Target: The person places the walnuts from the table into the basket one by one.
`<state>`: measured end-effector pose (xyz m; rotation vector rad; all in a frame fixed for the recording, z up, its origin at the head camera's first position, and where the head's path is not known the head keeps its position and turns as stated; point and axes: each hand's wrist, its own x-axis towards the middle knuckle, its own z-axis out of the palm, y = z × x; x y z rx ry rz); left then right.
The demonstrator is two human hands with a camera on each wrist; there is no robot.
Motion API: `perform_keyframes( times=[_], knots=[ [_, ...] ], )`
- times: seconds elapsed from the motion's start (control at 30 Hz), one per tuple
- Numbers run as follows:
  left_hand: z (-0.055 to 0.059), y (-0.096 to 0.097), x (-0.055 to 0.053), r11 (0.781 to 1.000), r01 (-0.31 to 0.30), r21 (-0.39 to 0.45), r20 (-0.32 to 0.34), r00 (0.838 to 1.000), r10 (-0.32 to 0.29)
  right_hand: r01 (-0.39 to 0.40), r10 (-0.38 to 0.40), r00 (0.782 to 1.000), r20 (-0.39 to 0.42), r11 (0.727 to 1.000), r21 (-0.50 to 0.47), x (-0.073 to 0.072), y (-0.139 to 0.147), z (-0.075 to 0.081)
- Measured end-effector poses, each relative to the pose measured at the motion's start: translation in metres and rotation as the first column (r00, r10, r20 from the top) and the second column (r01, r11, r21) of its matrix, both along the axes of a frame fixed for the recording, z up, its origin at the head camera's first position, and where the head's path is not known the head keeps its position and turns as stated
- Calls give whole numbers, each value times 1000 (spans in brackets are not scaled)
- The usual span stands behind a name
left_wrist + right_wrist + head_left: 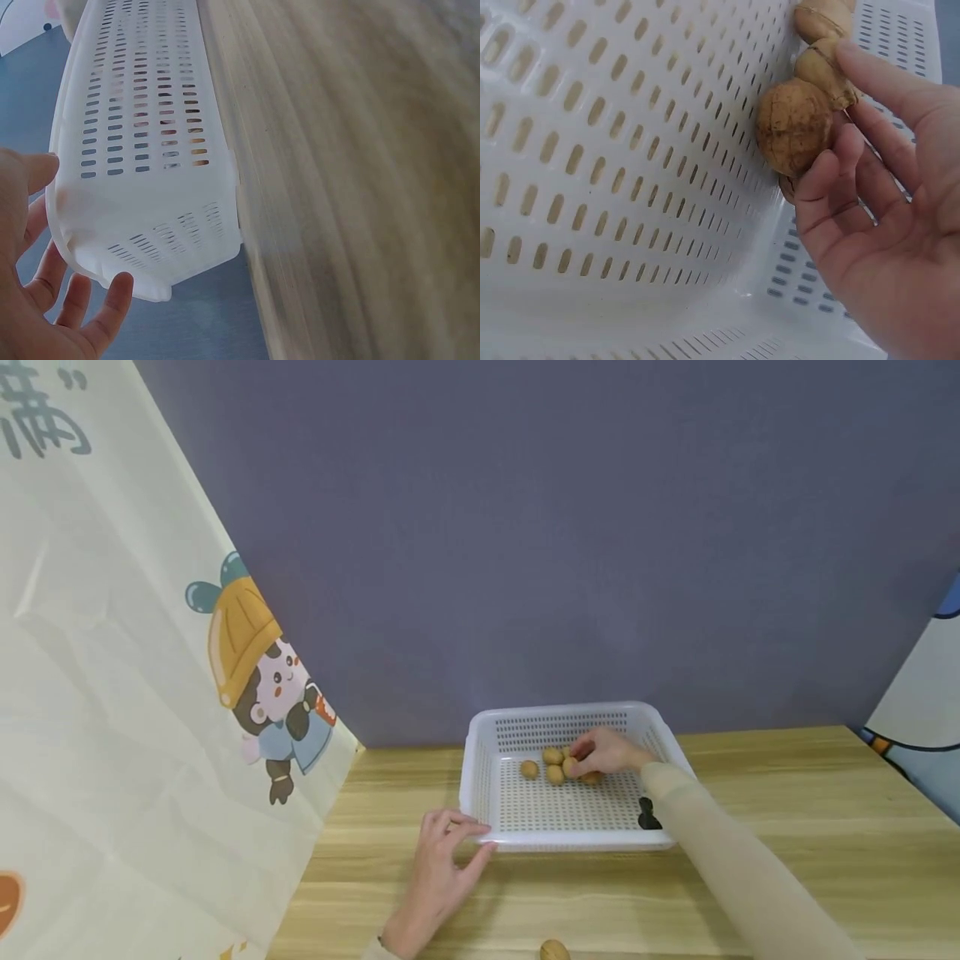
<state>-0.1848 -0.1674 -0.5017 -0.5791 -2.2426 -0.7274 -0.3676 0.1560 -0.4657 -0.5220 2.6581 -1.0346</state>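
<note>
A white perforated plastic basket [585,840] stands on the wooden table with several walnuts [555,774] in it. My left hand [442,864] holds its near left corner, fingers over the rim and thumb on the outer side. The left wrist view shows the same hand [45,277] around the rim. Inside the basket my right hand [609,752] pinches a walnut [821,71] between thumb and fingers. Another walnut [793,127] lies right beside those fingers, close over the perforated floor. One walnut [529,769] sits apart to the left.
A small black object [647,815] lies at the basket's near right corner. One more walnut [554,950] rests on the table [360,877] near its front edge. A dark grey panel [525,543] rises behind the basket, and a printed white sheet [112,693] hangs at the left.
</note>
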Motion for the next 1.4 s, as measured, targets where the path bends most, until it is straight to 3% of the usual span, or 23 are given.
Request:
perform_keyframes(
  times=[0.33, 0.6, 0.83, 0.97, 1.13, 1.4],
  knots=[
    [0, 0, -2, 1000, 9, 3, -26, 1000, -9, -10, 10, 1000, -13, 1000, -2, 0, 2, 5],
    [-1, -2, -2, 1000, 5, 10, -38, 999, -5, -110, 109, 994, -22, 993, -35, 10, 6, 42],
    [-1, -1, -1, 1000, -4, 8, -13, 1000, 4, -178, 171, 980, -98, 982, -66, 43, 10, 74],
    [-1, 0, -1, 1000, 0, 16, 1, 1000, 0, -208, 194, 974, -120, 971, -118, 67, 13, 83],
    [-1, -2, 0, 1000, -7, 5, -7, 1000, 7, -251, 230, 965, -129, 951, -182, 97, 14, 78],
    [-1, 0, -1, 1000, -2, 2, -9, 1000, 2, -303, 261, 948, -182, 914, -271, 142, 12, 54]
  ],
)
